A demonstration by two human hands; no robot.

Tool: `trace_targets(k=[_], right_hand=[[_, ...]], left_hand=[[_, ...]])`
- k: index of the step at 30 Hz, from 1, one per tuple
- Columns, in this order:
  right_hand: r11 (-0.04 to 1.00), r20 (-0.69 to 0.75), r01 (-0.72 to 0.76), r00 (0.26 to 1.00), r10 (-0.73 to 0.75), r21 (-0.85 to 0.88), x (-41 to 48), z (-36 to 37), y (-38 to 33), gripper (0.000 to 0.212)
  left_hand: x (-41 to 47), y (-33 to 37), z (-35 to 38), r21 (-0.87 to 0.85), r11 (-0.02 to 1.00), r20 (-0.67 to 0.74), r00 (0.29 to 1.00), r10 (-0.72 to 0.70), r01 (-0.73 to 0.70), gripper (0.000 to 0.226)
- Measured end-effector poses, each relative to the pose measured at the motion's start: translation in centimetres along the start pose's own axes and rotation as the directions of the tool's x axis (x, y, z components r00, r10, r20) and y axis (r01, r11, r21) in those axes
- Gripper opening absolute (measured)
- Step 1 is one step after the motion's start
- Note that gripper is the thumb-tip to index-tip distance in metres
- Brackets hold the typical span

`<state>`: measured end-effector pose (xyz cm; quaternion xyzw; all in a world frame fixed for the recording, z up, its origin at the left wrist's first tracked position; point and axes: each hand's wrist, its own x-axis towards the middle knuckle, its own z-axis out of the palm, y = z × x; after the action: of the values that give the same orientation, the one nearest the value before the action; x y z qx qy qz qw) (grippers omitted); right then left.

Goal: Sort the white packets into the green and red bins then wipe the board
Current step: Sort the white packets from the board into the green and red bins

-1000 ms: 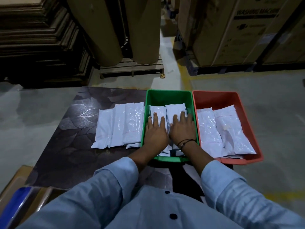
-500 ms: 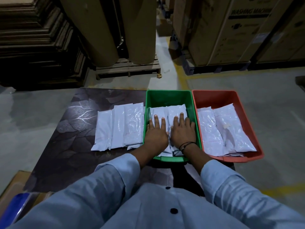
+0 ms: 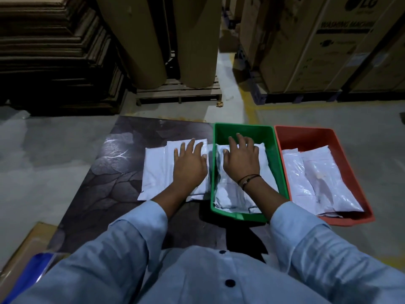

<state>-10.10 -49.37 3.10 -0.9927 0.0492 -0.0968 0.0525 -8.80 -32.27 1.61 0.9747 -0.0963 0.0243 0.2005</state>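
White packets (image 3: 156, 170) lay unsorted at mid-frame on the dark board (image 3: 105, 183), the left hand (image 3: 189, 165) flat on them, fingers spread, gripping nothing. Sorting looked midway; next that hand would need to pinch one up. Rightward, the right hand (image 3: 241, 163) pressed packets down in the green bin (image 3: 243, 128), fingers loosely straight. The red bin (image 3: 306, 132) held several more.

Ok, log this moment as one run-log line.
stage: sorting | left hand: flat on loose packets on board | right hand: flat on sorted packets in green bin | red bin: holds more packets
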Motion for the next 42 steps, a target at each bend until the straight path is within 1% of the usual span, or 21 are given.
trace_targets(k=[3,8,12,14,17,20,22,23,25,30,34,42], right_hand=[[0.998,0.012,0.053,0.998,-0.054,0.029,0.9,0.5,-3.1,0.049],[0.990,0.060,0.131,0.989,-0.133,0.047,1.4,2.5,-8.1,0.049],[0.985,0.119,0.160,0.979,-0.166,0.062,1.8,4.4,-11.0,0.052],[0.983,0.194,0.178,0.964,-0.182,0.040,1.9,5.2,-12.2,0.056],[0.990,0.315,0.138,0.940,-0.130,-0.001,1.9,6.6,-13.3,0.064],[0.999,0.439,0.027,0.898,-0.007,-0.040,1.4,8.4,-13.7,0.075],[0.999,0.501,-0.046,0.864,0.053,-0.027,0.6,9.8,-13.7,0.083],[0.998,0.510,-0.069,0.858,0.065,-0.012,0.2,10.4,-13.6,0.085],[0.997,0.490,-0.074,0.870,0.065,-0.002,-0.4,11.2,-13.6,0.085],[0.997,0.486,-0.064,0.871,0.071,-0.030,-0.6,11.2,-13.9,0.079],[0.995,0.437,-0.026,0.897,0.064,-0.092,-1.0,10.9,-13.9,0.071],[0.994,0.426,0.007,0.904,0.041,-0.110,-0.9,10.3,-13.8,0.066]], left_hand=[[-0.3,-3.9,-0.2,0.008,0.993,0.047,0.992,-0.120,0.120,0.052],[-1.3,-10.0,-0.5,0.062,0.965,0.136,0.956,-0.261,0.255,0.062],[-1.5,-13.5,-0.6,0.032,0.947,0.223,0.921,-0.320,0.321,0.070],[-1.6,-14.7,-0.6,0.020,0.946,0.260,0.912,-0.318,0.324,0.074],[-1.7,-16.0,-0.4,0.000,0.949,0.320,0.899,-0.300,0.316,0.081],[-1.6,-17.0,0.2,-0.024,0.948,0.374,0.882,-0.286,0.317,0.089],[-1.7,-17.4,0.6,-0.031,0.949,0.397,0.875,-0.276,0.314,0.095],[-1.7,-17.5,0.7,-0.023,0.952,0.402,0.874,-0.271,0.306,0.097],[-1.7,-17.6,0.7,0.010,0.960,0.393,0.881,-0.262,0.281,0.100],[-1.1,-17.5,0.6,0.058,0.963,0.362,0.894,-0.265,0.262,0.096],[-0.7,-17.2,0.7,0.063,0.953,0.365,0.882,-0.299,0.297,0.094],[-1.5,-17.2,0.4,-0.001,0.931,0.366,0.866,-0.340,0.366,0.095]])
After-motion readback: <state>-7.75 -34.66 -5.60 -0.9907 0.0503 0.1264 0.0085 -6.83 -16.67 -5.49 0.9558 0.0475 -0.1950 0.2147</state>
